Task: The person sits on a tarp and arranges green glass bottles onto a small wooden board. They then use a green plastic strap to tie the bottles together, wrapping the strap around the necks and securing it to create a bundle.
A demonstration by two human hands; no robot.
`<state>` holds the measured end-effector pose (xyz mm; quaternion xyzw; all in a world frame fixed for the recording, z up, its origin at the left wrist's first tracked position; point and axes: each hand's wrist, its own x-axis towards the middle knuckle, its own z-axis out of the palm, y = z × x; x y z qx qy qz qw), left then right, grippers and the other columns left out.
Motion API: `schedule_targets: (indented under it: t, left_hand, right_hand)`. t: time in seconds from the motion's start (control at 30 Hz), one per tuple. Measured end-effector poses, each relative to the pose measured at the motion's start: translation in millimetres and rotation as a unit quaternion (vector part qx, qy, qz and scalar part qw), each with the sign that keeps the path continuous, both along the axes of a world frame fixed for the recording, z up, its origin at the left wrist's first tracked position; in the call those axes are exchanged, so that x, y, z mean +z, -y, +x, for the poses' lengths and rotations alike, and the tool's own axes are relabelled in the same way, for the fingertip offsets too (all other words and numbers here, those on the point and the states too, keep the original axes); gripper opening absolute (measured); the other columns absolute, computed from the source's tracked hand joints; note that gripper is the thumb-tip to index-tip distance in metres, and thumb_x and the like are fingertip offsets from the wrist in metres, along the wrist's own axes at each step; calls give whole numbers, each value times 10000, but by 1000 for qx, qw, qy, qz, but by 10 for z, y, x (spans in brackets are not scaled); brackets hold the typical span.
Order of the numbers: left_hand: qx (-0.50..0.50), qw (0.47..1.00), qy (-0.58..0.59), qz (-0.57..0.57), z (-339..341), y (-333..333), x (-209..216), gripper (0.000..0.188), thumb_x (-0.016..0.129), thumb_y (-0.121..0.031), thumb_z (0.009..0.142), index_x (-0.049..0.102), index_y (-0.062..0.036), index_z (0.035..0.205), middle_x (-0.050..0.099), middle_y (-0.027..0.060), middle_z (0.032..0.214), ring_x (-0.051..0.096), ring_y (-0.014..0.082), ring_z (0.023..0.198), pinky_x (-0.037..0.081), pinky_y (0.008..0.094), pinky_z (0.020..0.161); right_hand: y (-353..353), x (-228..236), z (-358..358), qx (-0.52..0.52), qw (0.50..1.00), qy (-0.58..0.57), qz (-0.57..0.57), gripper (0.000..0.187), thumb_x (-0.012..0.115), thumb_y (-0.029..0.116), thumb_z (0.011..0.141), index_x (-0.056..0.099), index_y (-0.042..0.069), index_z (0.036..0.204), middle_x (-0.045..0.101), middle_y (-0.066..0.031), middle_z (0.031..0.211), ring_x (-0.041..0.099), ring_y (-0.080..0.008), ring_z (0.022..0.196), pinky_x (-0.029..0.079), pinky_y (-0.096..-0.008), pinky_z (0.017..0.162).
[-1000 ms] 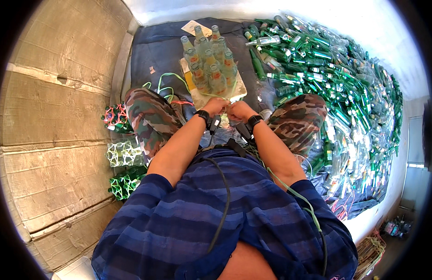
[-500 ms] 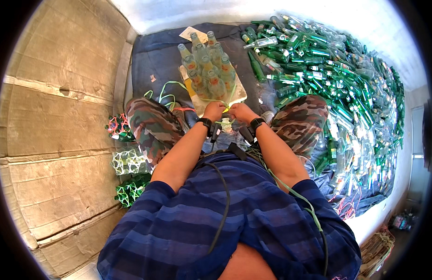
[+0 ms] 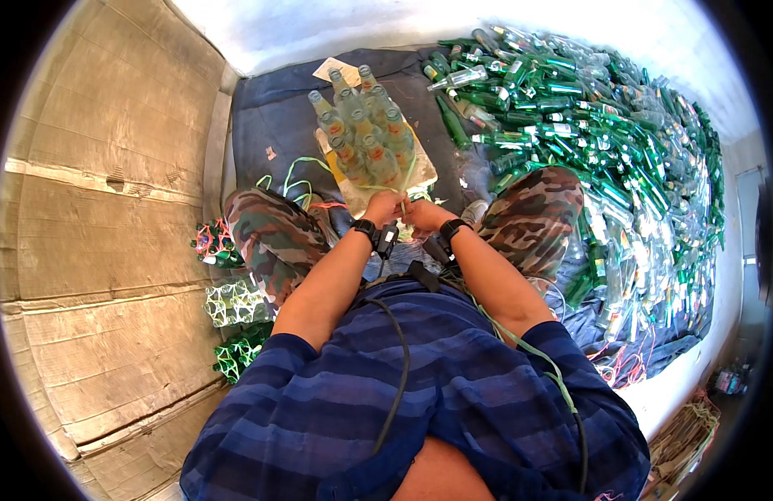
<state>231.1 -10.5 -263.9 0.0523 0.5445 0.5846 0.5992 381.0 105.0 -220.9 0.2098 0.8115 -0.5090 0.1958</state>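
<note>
A tight cluster of clear glass bottles stands upright on a pale board between my knees. Pale green plastic strap passes around the cluster's lower part and runs to my hands at its near side. My left hand is closed on the strap, its fingertips pinched. Close beside it, my right hand also pinches the strap, its fingers nearly touching the left ones. The exact crossing of the strap between the fingers is too small to make out.
A large heap of green and clear bottles fills the right side. At the left, strapped bundles of bottles stand beside cardboard sheets. Loose green strap lies left of the board. Dark sheeting covers the floor.
Both hands have come closer together and slightly nearer to my body, with the strap still between them. The bottle cluster appears slightly lower and further left as the view shifts.
</note>
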Motion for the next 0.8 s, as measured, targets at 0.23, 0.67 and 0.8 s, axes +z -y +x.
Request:
schedule_targets:
  t: [0.23, 0.67, 0.8]
  left_hand:
    - [-6, 999, -31, -43, 116, -8, 142, 201, 601, -197, 1059, 586, 0, 1091, 702, 120, 1033, 725, 268, 968, 591, 419, 853]
    - [-49, 939, -320, -118, 298, -39, 396, 153, 669, -117, 976, 615, 24, 950, 747, 128, 854, 744, 189, 756, 586, 355, 645]
    - [-127, 845, -511, -92, 107, 46, -32, 172, 685, -102, 954, 603, 28, 1031, 743, 150, 804, 749, 242, 742, 575, 369, 609]
  right_hand:
    - [-230, 87, -8, -224, 932, 63, 279, 310, 611, 111, 925, 710, 69, 1216, 745, -207, 1121, 719, -405, 1023, 585, -480, 824]
    - [-139, -307, -40, -149, 964, -84, 201, 296, 608, 279, 910, 750, 27, 971, 735, -221, 951, 696, -430, 911, 556, -509, 837]
    - [-46, -263, -99, -155, 962, -59, 217, 286, 604, 261, 909, 754, 27, 979, 732, -234, 985, 695, -441, 951, 552, -518, 866]
